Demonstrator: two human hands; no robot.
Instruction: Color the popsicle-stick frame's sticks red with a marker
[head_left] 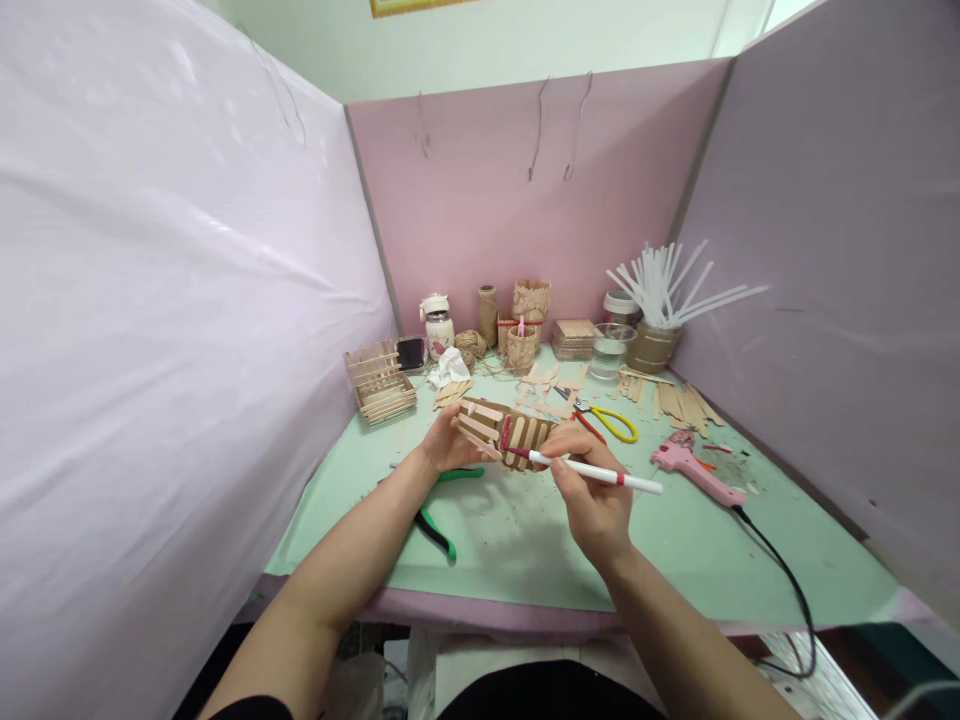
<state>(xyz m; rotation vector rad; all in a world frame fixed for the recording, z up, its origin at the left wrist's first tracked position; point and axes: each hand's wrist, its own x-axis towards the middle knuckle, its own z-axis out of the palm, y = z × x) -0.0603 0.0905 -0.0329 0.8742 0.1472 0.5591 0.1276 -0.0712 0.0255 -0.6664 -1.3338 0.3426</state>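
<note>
A brown piece covered with pale wooden sticks [484, 424] is raised over the middle of the green table. My left hand [448, 440] grips its left end. In my right hand [596, 490] is a white marker [592, 472] with red bands, held slantwise. The marker's dark red tip meets the sticks near a short strip coloured dark pink. Fingers of my right hand also lie close to the right end of the piece; whether they touch it is unclear.
Green-handled pliers [435, 532] lie below my left hand. Yellow-handled scissors [615, 424] and a pink glue gun [697, 472] with a black cable are on the right. Behind stand a stick basket [382, 385], a water cup [609, 352], twine and loose sticks.
</note>
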